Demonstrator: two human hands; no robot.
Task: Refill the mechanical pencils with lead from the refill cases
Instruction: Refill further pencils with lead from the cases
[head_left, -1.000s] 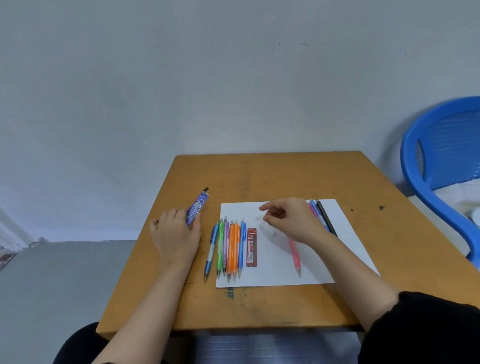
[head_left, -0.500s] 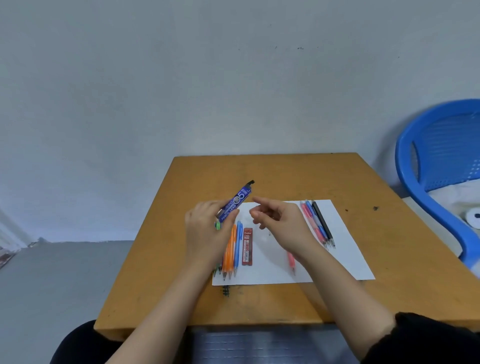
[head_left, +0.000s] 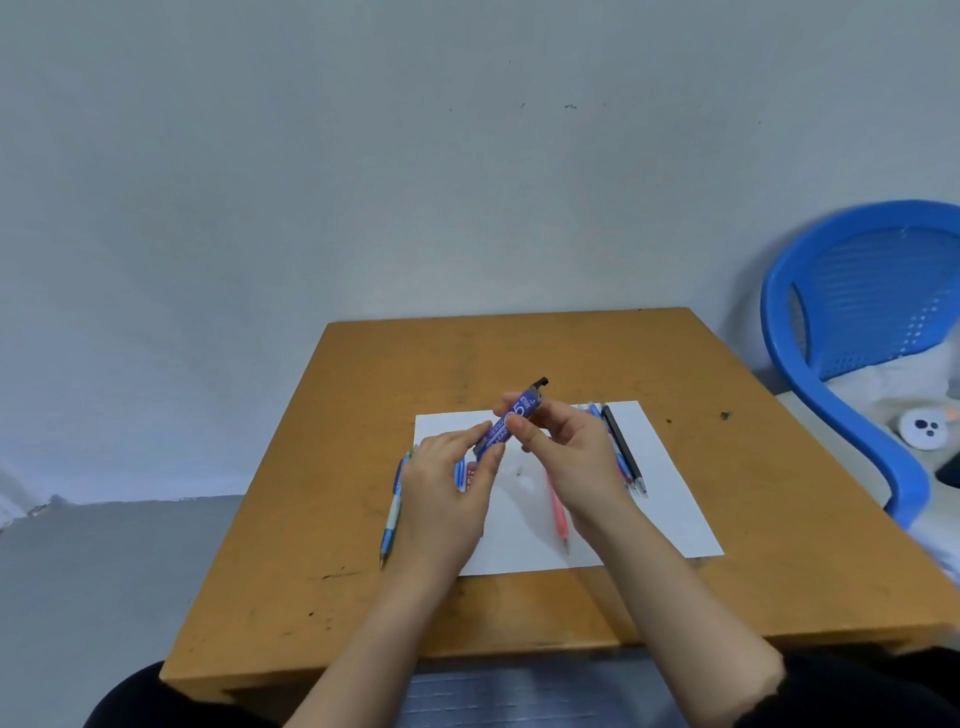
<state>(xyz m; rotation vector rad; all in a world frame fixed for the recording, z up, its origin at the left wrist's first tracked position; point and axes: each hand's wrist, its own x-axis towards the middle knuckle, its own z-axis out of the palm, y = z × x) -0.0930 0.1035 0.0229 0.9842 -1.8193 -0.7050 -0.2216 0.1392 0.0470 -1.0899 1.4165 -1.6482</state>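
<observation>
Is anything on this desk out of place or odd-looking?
Minor things. A pink pencil lies alone mid-sheet, apart from the grouped pencils; a blue-and-white pencil sits off the paper on the table. A small dark mark spots the paper below the refill case held by the left hand and right hand.

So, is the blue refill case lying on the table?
No, the left hand and the right hand hold the blue refill case lifted above the white paper.

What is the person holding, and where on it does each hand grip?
A blue lead case. The left hand pinches its lower end; the right hand grips its upper part, below the black cap.
</observation>
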